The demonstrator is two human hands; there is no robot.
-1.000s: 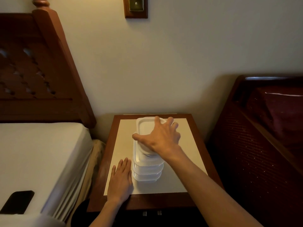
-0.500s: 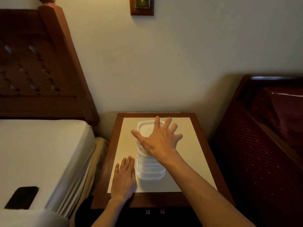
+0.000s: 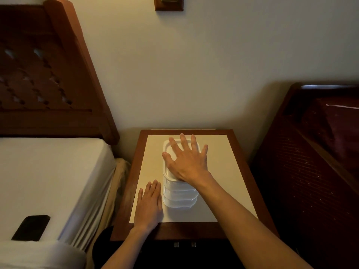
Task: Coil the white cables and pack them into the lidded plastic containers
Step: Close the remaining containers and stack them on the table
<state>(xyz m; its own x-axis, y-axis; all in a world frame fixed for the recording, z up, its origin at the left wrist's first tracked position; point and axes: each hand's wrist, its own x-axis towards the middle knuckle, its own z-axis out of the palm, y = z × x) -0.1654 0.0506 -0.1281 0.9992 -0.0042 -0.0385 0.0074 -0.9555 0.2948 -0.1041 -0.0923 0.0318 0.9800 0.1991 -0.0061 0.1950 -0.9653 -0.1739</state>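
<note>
Container stack: lidded tubs piled upright at the middle of the nightstand, likely packed already; no cable visible.
Right hand: fingers spread flat, pressing the stack's top lid, probably seating it.
Left hand: fingers straight, palm flat just left of the stack, holding nothing, seemingly bracing.

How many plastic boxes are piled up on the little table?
4, I think, all in one stack on the bedside table. The right hand lies flat on the top box, so its edges are partly hidden.
</note>
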